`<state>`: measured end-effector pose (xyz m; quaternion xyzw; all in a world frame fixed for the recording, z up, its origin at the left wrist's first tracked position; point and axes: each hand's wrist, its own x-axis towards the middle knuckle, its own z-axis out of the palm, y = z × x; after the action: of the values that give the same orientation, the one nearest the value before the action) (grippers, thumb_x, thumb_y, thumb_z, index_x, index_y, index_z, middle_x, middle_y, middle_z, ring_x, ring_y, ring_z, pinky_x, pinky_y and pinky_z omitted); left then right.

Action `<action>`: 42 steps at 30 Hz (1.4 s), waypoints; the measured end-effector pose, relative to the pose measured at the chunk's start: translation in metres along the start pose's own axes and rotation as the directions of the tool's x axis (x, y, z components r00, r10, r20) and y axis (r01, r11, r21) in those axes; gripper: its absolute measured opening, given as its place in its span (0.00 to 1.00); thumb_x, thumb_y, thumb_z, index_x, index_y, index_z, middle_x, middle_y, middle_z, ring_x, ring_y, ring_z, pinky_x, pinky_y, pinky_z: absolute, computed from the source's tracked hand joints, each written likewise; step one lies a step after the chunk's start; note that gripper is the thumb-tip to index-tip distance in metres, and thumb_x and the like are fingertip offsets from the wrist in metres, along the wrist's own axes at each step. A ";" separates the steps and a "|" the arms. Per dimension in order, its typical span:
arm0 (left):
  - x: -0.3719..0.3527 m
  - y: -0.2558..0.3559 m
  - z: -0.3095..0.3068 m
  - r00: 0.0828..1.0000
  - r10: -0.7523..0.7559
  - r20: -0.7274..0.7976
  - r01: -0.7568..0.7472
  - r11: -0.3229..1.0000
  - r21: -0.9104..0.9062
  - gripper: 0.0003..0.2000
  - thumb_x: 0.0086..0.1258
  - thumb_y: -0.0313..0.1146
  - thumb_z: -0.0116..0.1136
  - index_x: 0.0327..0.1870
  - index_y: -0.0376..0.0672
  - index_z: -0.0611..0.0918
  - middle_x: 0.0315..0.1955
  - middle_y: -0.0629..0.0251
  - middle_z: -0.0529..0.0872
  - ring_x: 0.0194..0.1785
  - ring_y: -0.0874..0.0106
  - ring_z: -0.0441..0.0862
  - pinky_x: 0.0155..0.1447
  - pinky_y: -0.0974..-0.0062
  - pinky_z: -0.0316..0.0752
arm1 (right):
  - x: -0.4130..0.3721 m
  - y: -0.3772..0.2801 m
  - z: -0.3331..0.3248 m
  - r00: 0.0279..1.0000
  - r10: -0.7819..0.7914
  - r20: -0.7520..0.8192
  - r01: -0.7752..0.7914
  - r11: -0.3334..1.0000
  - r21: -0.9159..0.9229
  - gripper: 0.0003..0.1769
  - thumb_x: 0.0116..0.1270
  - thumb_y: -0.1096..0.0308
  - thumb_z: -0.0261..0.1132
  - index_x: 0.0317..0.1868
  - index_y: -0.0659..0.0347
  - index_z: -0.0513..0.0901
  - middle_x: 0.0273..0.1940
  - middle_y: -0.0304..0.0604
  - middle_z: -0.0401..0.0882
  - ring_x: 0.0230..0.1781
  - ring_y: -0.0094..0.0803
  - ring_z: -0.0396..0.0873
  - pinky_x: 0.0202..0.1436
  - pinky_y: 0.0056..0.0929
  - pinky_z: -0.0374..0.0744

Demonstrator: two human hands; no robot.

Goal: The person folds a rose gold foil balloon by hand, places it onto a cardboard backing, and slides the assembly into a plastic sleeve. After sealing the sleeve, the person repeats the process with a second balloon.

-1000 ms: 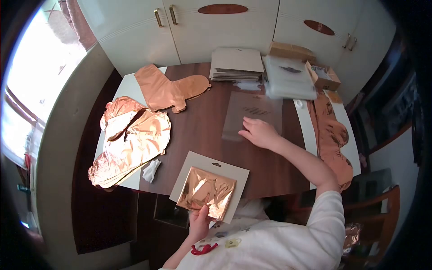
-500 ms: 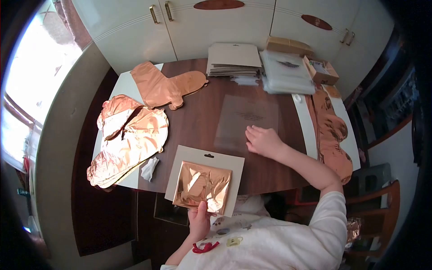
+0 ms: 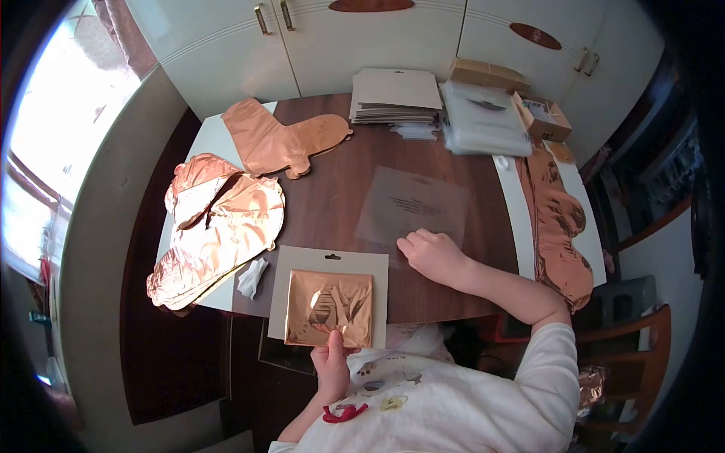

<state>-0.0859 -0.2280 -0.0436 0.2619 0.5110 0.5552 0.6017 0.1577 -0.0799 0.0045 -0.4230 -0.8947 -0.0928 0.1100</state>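
Observation:
In the head view, a pale hang-hole card [image 3: 279, 291] with a folded rose-gold foil balloon [image 3: 329, 306] on its front is pinched at the lower edge by my left hand [image 3: 332, 370], thumb on the foil. My right hand [image 3: 434, 258] is closed, its fingertips at the near edge of a clear printed plastic bag [image 3: 411, 204]. The bag lies flat on the brown table top [image 3: 325, 215]; the exact pinch is partly hidden under the fingers.
Flat foil balloons lie in a shiny pile [image 3: 226, 234], with another foil balloon [image 3: 279, 140] behind. At the back sit stacked cards [image 3: 396, 94], clear bags [image 3: 483, 117] and a small box [image 3: 542, 117]. More foil [image 3: 559, 226] lies right; crumpled white tissue [image 3: 251, 278] is near left.
My right hand has drawn nearer and slightly left, and the clear bag has turned a little with it. My left hand's card has straightened and shifted left.

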 end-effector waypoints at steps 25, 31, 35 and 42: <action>-0.002 -0.011 -0.001 0.941 -0.263 0.214 0.282 0.958 -0.061 0.15 0.78 0.38 0.47 0.50 0.35 0.79 0.40 0.63 0.86 0.38 0.75 0.84 0.38 0.78 0.79 | 0.022 -0.040 0.024 0.986 0.106 -0.129 -0.036 0.890 0.454 0.05 0.55 0.71 0.65 0.34 0.58 0.81 0.32 0.41 0.79 0.36 0.38 0.80 0.37 0.34 0.81; -0.001 -0.013 0.001 0.934 -0.251 0.254 0.281 0.955 -0.090 0.14 0.78 0.38 0.48 0.49 0.36 0.79 0.40 0.63 0.86 0.38 0.76 0.84 0.39 0.78 0.79 | 0.021 -0.044 0.019 0.987 0.040 -0.154 0.027 0.913 0.408 0.06 0.56 0.71 0.66 0.33 0.59 0.79 0.31 0.42 0.77 0.35 0.39 0.79 0.36 0.34 0.81; -0.001 -0.011 0.003 0.937 -0.259 0.236 0.283 0.956 -0.073 0.13 0.78 0.38 0.48 0.48 0.36 0.79 0.40 0.63 0.86 0.38 0.76 0.84 0.39 0.78 0.79 | 0.023 -0.045 0.022 0.989 0.093 -0.111 -0.040 0.913 0.407 0.05 0.57 0.70 0.65 0.32 0.59 0.78 0.31 0.43 0.77 0.35 0.39 0.79 0.36 0.35 0.81; -0.001 -0.006 0.006 0.938 -0.265 0.222 0.275 0.961 -0.013 0.14 0.78 0.38 0.48 0.50 0.36 0.79 0.40 0.64 0.86 0.39 0.76 0.84 0.40 0.78 0.79 | 0.040 -0.044 0.029 0.988 0.118 -0.098 -0.065 0.900 0.432 0.06 0.58 0.66 0.65 0.30 0.59 0.77 0.31 0.40 0.77 0.36 0.37 0.80 0.37 0.34 0.82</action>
<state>-0.0784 -0.2286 -0.0464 0.2354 0.4605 0.4465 0.7302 0.0955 -0.0706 -0.0156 -0.4236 -0.8641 0.0852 0.2583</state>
